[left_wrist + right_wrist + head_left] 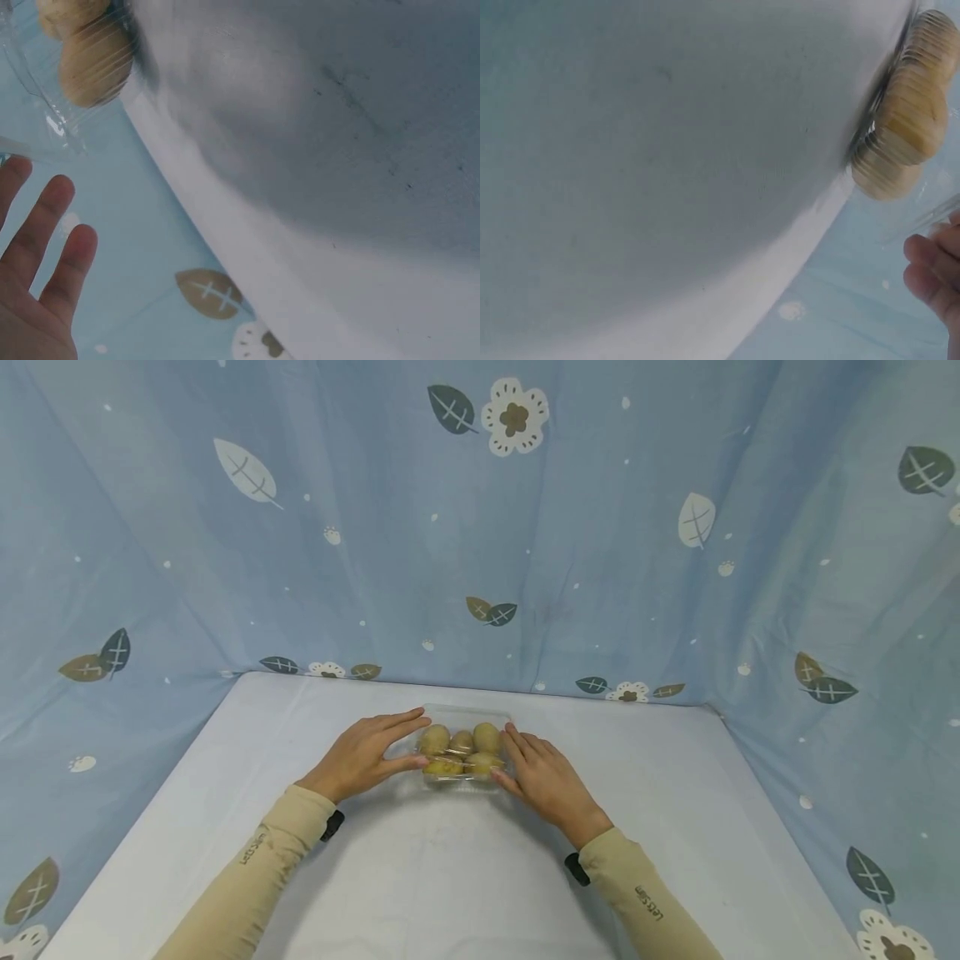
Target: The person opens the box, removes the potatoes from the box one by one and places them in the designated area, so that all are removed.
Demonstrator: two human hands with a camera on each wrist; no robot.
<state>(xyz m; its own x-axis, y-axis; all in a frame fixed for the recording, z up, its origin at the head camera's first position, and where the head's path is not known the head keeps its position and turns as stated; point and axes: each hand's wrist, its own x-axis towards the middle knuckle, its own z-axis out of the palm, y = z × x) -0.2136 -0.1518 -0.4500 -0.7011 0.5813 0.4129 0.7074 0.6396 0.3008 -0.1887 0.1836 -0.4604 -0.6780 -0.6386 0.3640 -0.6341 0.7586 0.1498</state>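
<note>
Clear plastic box (461,785) of what look like potatoes (486,739), toward the bench's (420,877) far edge, between left hand (367,756) and right hand (547,777), neither nearer. Fingers straight, unclenched, touching its sides. I can't tell its long axis.

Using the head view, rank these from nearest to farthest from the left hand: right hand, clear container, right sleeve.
1. Clear container, just right of left hand
2. Right hand, at the container's right side
3. Right sleeve, lower right
</note>
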